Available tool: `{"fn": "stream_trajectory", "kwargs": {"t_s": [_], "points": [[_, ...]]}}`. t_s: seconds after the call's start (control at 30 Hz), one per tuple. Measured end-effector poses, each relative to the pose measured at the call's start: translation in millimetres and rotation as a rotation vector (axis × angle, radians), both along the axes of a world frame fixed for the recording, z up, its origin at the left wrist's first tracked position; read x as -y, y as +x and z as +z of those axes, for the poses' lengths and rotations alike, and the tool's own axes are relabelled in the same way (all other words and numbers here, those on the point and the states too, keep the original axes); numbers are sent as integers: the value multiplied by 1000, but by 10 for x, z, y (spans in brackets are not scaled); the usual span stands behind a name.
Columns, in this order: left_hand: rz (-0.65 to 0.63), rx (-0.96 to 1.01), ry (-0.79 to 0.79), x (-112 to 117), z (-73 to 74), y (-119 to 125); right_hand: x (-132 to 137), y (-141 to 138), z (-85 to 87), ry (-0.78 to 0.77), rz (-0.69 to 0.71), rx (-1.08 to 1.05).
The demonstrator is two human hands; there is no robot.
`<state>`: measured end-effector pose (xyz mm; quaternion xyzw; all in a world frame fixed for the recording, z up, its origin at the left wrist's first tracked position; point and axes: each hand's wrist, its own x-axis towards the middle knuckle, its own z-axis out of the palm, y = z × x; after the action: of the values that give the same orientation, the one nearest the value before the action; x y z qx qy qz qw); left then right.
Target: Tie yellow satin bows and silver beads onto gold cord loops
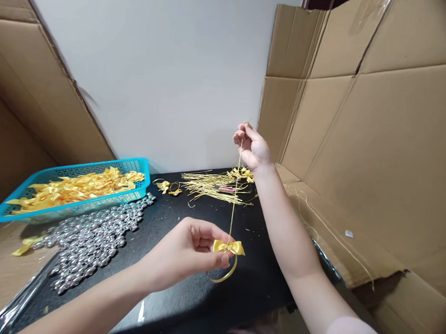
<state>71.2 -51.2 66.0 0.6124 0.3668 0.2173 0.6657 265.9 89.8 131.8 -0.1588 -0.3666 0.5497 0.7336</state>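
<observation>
Between the thumb and fingers of my left hand (189,256) is a yellow satin bow (234,248). A loop of yellow cord (228,276) hangs beneath the bow. From the bow a taut length of thread (236,192) runs up to my right hand (251,144), which is raised in front of the wall. My right fingertips are pinched together, and a thin tip, perhaps a needle, sticks out above them. Several cut yellow cords (203,183) lie on the black table (173,209) behind my hands.
At the left, a turquoise basket (146,176) holds many yellow bows (85,185). Silver beads (94,245) are spread before it. Finished-looking bow loops (170,187) and a pink-handled tool (226,189) lie at the back. Cardboard walls (394,135) stand on both sides.
</observation>
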Motion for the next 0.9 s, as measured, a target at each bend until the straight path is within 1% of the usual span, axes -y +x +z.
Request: {"fn": "stream_trajectory", "kwargs": {"t_s": [0.17, 0.3, 0.37, 0.43, 0.53, 0.63, 0.73, 0.77, 0.83, 0.9], "points": [[-12, 19, -6, 2, 17, -8, 16, 7, 12, 8, -29, 35], [-8, 24, -12, 18, 37, -3, 90, 55, 72, 71, -27, 45], [-9, 13, 8, 26, 48, 3, 161, 112, 124, 134, -15, 74], [-10, 2, 55, 10, 53, 7, 263, 185, 184, 219, -15, 161], [33, -27, 163, -96, 26, -16, 479, 272, 270, 369, -14, 299], [100, -63, 234, -280, -74, -108, 718, 260, 312, 485, 22, 344], [183, -91, 268, -424, -249, -252, 852, 151, 281, 517, 138, 451], [221, -85, 264, -447, -318, -298, 861, 108, 255, 508, 192, 499], [255, -71, 224, -456, -464, -362, 832, 36, 192, 459, 288, 576], [277, -45, 165, -436, -607, -376, 771, -5, 122, 368, 328, 601]]}}
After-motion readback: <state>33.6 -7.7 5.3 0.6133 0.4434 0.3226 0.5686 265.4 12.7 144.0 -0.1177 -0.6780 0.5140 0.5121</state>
